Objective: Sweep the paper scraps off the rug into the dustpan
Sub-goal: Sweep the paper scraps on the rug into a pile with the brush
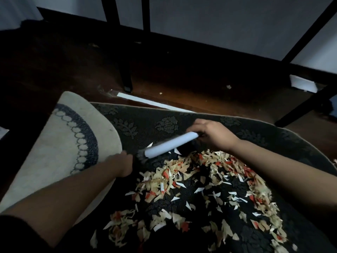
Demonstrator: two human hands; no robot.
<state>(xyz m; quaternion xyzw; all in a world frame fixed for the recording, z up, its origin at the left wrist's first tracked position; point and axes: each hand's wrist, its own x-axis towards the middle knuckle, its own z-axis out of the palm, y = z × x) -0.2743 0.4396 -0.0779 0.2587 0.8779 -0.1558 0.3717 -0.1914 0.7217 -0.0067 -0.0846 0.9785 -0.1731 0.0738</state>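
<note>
Most torn tan, red and white paper scraps remained strewn across the dark floral rug, no dustpan visible, while the right hand gripped a white-handled brush and the left hand held something unclear.

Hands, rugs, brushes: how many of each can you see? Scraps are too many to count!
Hands: 2, the left hand and the right hand
Rugs: 2, the dark rug and the beige rug
Brushes: 1, the white brush
Total: 5
</note>
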